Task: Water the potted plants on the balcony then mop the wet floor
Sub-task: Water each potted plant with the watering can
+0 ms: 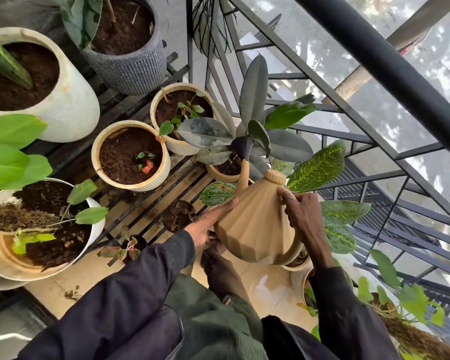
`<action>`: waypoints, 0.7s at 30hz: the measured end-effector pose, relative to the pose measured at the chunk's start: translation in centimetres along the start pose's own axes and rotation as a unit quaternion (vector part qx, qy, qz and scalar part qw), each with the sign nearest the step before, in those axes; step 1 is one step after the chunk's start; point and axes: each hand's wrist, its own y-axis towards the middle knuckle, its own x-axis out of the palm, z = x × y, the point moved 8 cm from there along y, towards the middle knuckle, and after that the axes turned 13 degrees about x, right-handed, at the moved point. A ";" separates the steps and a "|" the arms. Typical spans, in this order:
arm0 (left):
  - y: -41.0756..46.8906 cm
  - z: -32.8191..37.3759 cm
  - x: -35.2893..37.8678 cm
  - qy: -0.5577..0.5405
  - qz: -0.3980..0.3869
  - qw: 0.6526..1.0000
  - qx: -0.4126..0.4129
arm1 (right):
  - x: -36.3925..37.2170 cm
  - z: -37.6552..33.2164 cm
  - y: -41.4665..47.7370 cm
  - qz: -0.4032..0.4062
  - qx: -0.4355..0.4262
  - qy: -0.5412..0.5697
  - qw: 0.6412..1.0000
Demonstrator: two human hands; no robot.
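Two-handed hold on watering can (257,224) | step: watering, mopping not yet begun | right hand (302,211) grips handle (294,253), left hand (211,224) flat against body | next: tip spout (243,175) toward pot (224,172)

A tan, ribbed watering can (255,224) is tilting forward, its dark spray head (242,146) poking among the leaves of a rubber plant (252,94) growing in a small beige pot (220,175). The right hand (302,214) is gripping the handle, while the left hand (208,226) is pressing flat against the can's side.
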 end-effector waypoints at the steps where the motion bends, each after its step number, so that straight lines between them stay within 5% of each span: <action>1: 0.1 0.0 0.0 0.001 0.001 1.000 0.001 | 0.0 0.0 -0.1 -0.001 0.001 0.001 1.000; 21: 1.4 -1.7 -1.2 -0.007 -0.008 1.000 -0.010 | 0.2 0.8 -2.2 0.026 0.025 0.031 0.999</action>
